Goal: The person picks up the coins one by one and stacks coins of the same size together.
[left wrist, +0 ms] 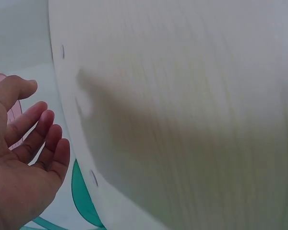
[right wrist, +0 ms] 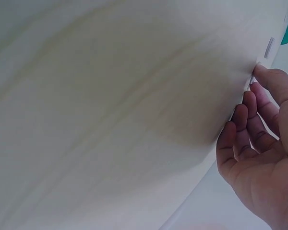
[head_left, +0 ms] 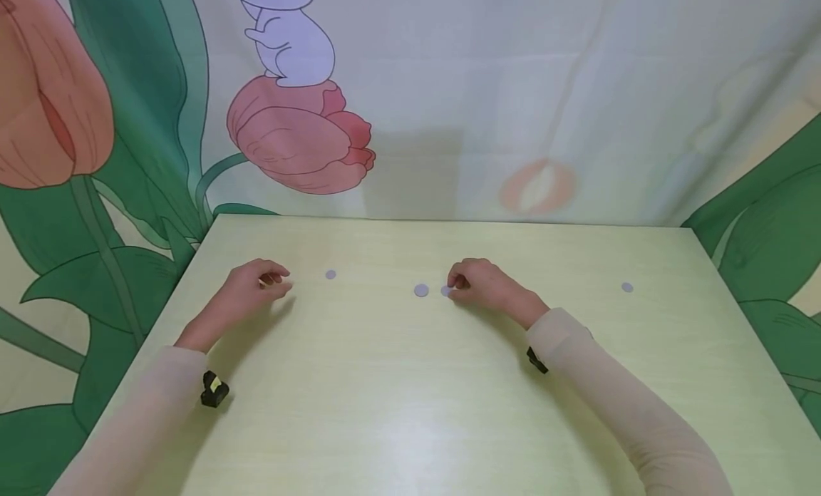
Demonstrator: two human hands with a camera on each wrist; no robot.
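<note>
Several small flat grey discs lie on the pale wooden tabletop (head_left: 385, 382). At the middle, my right hand (head_left: 484, 282) has thumb and index finger at the edge of one grey disc (head_left: 445, 291), pinching it at the table surface; the fingers hide part of it. Just left of that lies another, slightly larger-looking disc (head_left: 420, 290). My left hand (head_left: 253, 289) hovers over the left side of the table, fingers loosely bent and nothing between them. To its right rests a further disc (head_left: 331, 274). In the left wrist view, thumb and fingers stand apart.
Far to the right lies one more disc (head_left: 627, 287). A fabric backdrop (head_left: 417, 104) printed with flowers hangs behind the table's back edge. Black wrist devices (head_left: 214, 389) sit below both sleeves.
</note>
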